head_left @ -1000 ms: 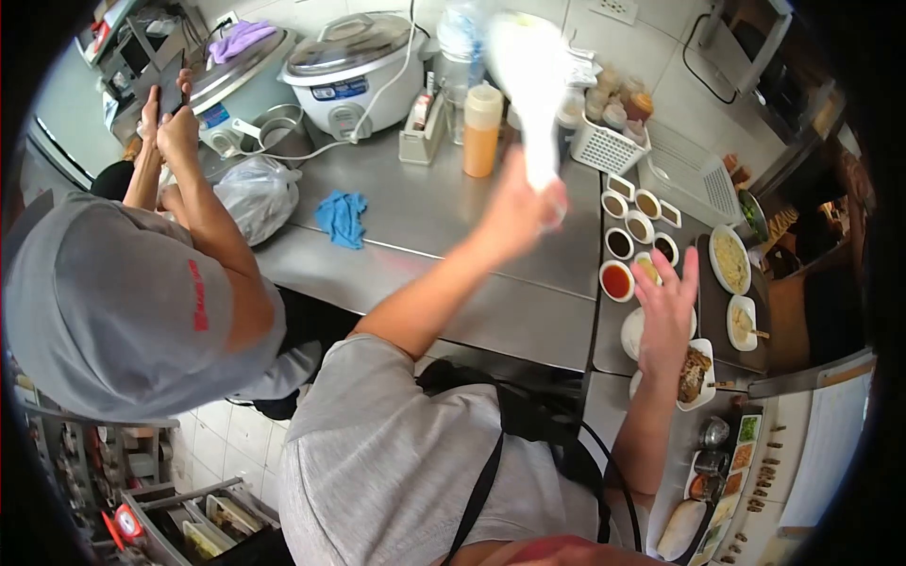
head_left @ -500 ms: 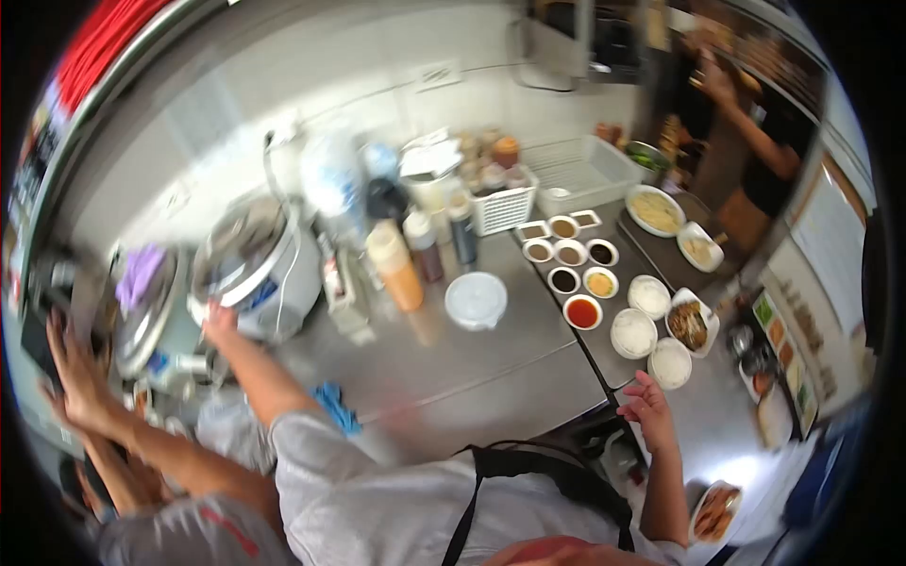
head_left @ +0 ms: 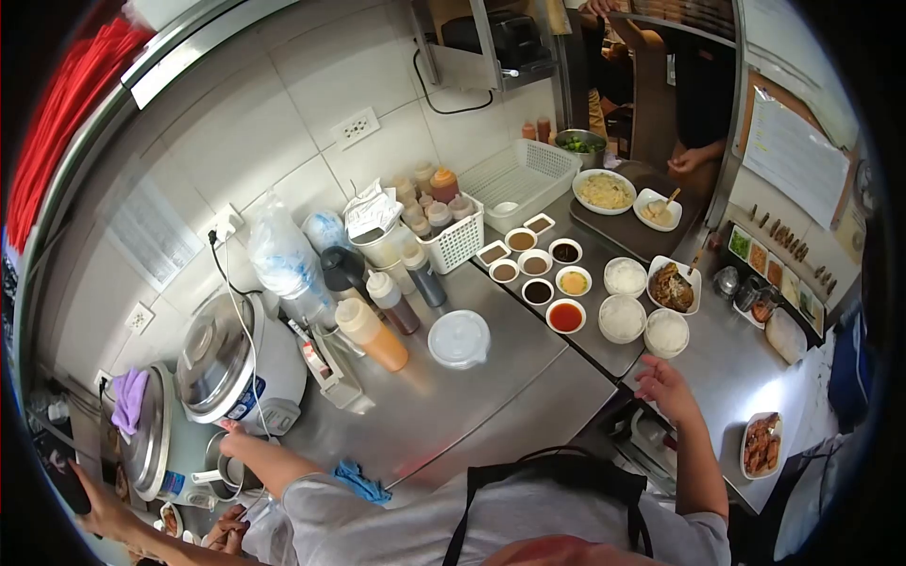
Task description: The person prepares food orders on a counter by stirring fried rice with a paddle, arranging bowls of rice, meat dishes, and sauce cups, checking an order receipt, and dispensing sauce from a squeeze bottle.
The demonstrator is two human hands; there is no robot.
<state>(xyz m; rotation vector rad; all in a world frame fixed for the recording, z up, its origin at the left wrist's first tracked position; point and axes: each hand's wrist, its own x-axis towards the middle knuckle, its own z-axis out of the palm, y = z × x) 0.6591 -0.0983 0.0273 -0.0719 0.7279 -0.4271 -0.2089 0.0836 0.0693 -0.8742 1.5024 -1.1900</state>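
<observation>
My left hand is low beside the large rice cooker, at the rim of a small metal pot. Its fingers are partly hidden, and whether they grip anything cannot be made out. A white handle sticks out at the pot. My right hand hovers open, fingers loosely spread and holding nothing. Just beyond it stand three bowls of white rice and a white dish of dark, sauced food. Small sauce cups are grouped to their left.
Squeeze bottles and a lidded tub stand mid-counter. A basket of bottles is at the wall. A blue cloth lies near my body. Another person's hand is at far left; a dish of reddish food sits right.
My view has turned right and sharpened. My left hand has lowered from the rice cooker's front to the metal pot. The other person's raised hands at left have come down.
</observation>
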